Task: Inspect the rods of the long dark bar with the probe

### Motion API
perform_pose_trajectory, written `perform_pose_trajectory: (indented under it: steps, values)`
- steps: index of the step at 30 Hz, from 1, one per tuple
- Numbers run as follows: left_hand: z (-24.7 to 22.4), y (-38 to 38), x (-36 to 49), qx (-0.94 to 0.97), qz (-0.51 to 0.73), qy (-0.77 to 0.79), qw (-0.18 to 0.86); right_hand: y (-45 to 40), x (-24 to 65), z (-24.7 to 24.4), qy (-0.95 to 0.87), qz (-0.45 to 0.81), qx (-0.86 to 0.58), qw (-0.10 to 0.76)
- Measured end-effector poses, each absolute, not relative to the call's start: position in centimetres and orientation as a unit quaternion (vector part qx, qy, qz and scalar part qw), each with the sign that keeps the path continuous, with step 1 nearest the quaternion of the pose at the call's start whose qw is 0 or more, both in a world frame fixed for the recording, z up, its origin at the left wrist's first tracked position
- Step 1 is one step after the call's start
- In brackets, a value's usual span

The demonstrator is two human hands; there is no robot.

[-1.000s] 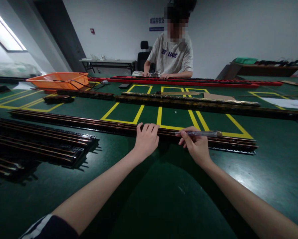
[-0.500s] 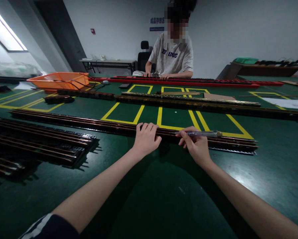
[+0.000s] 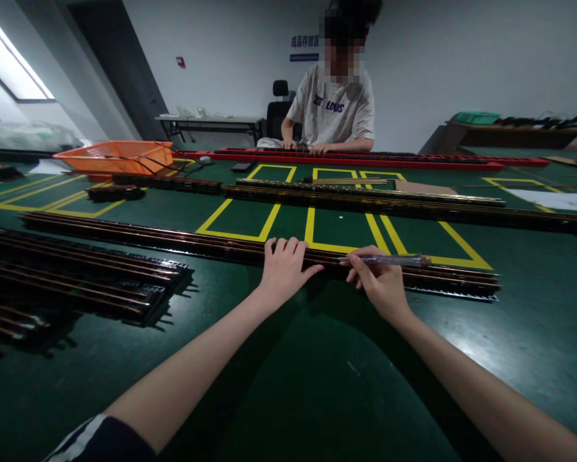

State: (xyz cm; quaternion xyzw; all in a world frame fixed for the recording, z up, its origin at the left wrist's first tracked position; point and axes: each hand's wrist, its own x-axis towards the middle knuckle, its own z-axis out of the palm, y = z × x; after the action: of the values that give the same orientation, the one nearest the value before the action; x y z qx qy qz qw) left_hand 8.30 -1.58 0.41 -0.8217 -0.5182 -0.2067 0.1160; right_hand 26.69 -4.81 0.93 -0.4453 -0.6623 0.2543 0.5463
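A long dark rail (image 3: 206,246) with copper-coloured strips along it lies across the green table in front of me. My left hand (image 3: 284,269) rests over it, fingers draped across the top and thumb stretched out to the right along the near side. To the right, my right hand (image 3: 380,280) is closed round a screwdriver (image 3: 396,259) with a clear handle and brownish end. It is held nearly level, its thin tip pointing left at the rail's strips. Whether the tip touches them I cannot tell. Some right fingers are hidden behind the hand.
Several similar dark rails (image 3: 76,269) lie at left. Beyond are another long rail (image 3: 413,208), an orange basket (image 3: 119,157) and red rails (image 3: 413,160). A co-worker (image 3: 339,106) sits opposite, hands at the red rails. Yellow tape (image 3: 310,221) marks the green table (image 3: 298,385).
My left thumb has stretched out to the right, away from the palm. My right hand and the screwdriver have hardly moved.
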Motion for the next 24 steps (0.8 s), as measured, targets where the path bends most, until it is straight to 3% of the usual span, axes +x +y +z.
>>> perform_pose_trajectory:
  steps: [24]
  values:
    - [0.42,-2.10,8.50,-0.814,-0.230,-0.524,0.102,-4.80,26.46,1.11,-0.650,0.252,-0.462,0.548]
